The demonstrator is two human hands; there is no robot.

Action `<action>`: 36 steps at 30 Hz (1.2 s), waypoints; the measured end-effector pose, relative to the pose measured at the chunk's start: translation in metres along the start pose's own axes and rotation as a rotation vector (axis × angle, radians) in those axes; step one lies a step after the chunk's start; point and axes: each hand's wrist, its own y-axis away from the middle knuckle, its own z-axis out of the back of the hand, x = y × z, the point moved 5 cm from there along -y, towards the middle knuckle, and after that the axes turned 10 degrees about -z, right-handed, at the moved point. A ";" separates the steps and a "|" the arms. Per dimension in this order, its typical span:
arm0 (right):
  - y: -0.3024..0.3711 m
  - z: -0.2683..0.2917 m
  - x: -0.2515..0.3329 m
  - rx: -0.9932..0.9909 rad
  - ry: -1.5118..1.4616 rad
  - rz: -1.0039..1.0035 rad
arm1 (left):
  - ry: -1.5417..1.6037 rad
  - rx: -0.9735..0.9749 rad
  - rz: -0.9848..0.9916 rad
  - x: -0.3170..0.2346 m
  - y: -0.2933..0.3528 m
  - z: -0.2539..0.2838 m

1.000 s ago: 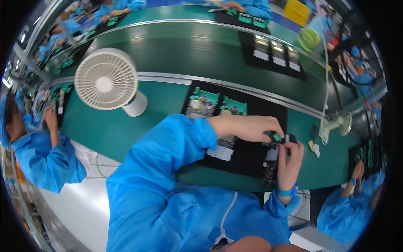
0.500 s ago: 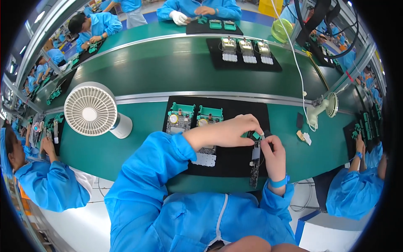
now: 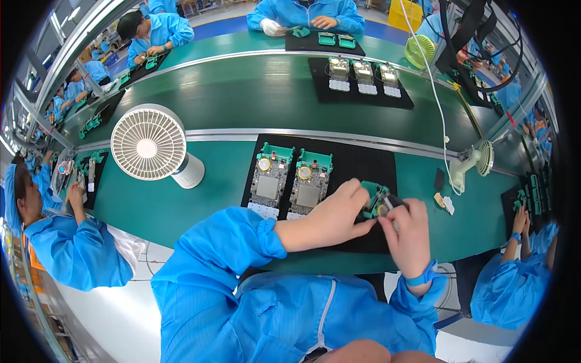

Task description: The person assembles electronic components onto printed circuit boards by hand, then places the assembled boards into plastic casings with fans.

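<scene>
Well, the green piece (image 3: 371, 192) between the two hands is a small, bright frame with cut-out edges, a darker section toward its right side and a spot of yellow low down. It's over the right-hand part of the black mat (image 3: 369, 160), though I can't tell whether it touches the cloth or is held just above. From the left, the left hand (image 3: 340, 213) has its grip closed on the piece's near side, while the right hand (image 3: 409, 235) pinches at the other side, its fingers bunched around something dark that I can't make out. Those fingers cover much of the piece, and the left hand and wrist hide the lower end of the nearer of two circuit boards (image 3: 310, 184) with green frames. Beyond the hands, bare mat runs back toward the metal rail (image 3: 227, 134); to the right, a strip of green worktop (image 3: 417, 181) separates the mat from some small scraps (image 3: 448, 205). Over on the left, a white fan (image 3: 147, 145) stands well apart from the hands, and the worktop's front edge passes close to the person's body.
</scene>
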 end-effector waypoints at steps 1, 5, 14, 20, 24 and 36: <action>0.005 -0.004 0.001 0.019 0.033 0.021 | -0.088 0.034 -0.064 -0.002 0.006 -0.003; 0.030 -0.029 -0.002 0.103 -0.024 0.028 | -0.255 0.202 -0.063 -0.011 0.028 -0.007; 0.035 -0.056 -0.008 0.014 -0.222 0.035 | -0.639 0.081 -0.090 -0.026 0.049 0.015; 0.032 -0.065 -0.021 0.122 -0.510 -0.004 | -0.553 0.048 -0.068 -0.024 0.042 0.022; 0.030 -0.064 -0.021 0.121 -0.542 -0.023 | -0.204 0.135 -0.195 -0.007 0.028 0.022; 0.028 -0.065 -0.023 0.126 -0.513 -0.015 | -0.266 0.032 -0.433 -0.010 0.046 0.016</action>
